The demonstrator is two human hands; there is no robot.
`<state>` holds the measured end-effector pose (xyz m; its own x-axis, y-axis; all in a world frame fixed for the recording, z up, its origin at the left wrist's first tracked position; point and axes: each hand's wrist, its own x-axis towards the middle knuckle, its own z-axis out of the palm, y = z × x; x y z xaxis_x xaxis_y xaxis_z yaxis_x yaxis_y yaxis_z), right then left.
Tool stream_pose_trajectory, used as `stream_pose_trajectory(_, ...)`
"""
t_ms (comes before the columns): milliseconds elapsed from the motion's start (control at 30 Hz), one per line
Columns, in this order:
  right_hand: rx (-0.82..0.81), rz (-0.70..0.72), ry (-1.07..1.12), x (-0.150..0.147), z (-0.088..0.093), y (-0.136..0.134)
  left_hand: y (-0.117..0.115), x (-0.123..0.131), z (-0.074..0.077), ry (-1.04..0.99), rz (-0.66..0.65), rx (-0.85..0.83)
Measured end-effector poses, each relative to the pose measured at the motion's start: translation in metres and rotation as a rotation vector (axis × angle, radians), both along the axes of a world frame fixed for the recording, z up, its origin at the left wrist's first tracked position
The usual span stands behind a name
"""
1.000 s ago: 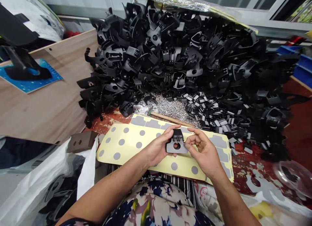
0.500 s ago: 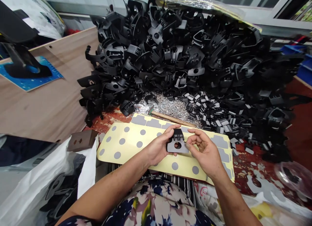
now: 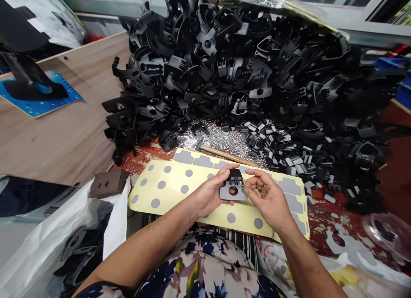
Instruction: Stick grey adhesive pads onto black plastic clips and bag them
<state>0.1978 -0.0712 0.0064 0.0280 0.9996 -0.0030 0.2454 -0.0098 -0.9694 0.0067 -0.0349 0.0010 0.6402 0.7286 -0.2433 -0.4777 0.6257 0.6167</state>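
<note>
My left hand (image 3: pixel 210 191) grips a black plastic bracket (image 3: pixel 236 175) by its left side, with the thumb on top and fingertips showing below. The bracket has a row of short prongs and a round hole. A grey sticker (image 3: pixel 227 194) covers its flat face, and the hole shows through. At the sticker's right edge, my right hand (image 3: pixel 268 199) pinches with thumb and forefinger, the other fingers curled. Beneath both hands lies a yellow backing sheet (image 3: pixel 173 199) bearing grey round stickers. Another sheet with larger grey stickers (image 3: pixel 290 186) lies partly under it.
Black plastic parts (image 3: pixel 205 71) are heaped high at the back. In front of them are a pile of metal pins (image 3: pixel 224 137), a wooden-handled hammer (image 3: pixel 229 156) and small black-and-grey pieces (image 3: pixel 289 150). A clear plastic container (image 3: pixel 382 231) stands right; a brown box (image 3: pixel 109 183) sits left.
The bracket has tilted slightly in my left hand, and less of its black left edge shows. My right hand stays at the sticker's right edge. The camera view has shifted a little.
</note>
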Motion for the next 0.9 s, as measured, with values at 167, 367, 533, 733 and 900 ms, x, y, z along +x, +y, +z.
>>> stream_pose_trajectory(167,0.04,0.02,-0.099,0.002,-0.002,0.002,0.0,-0.003,0.001,-0.011,-0.007,0.011)
stream_pose_trajectory(367,0.262,0.025,-0.369,-0.011,0.0,-0.007,-0.005,0.004,-0.005,0.185,0.057,0.22)
stream_pose_trajectory(533,0.475,-0.085,-0.519,-0.029,-0.001,-0.017,-0.012,0.015,-0.015,0.28,0.175,0.319)
stream_pose_trajectory(733,0.332,-0.155,-0.37,-0.021,-0.01,-0.019,-0.017,0.018,-0.022,0.356,0.199,0.332)
stream_pose_trajectory(900,0.113,-0.109,-0.186,-0.008,-0.019,-0.014,-0.022,0.019,-0.027,0.404,0.202,0.369)
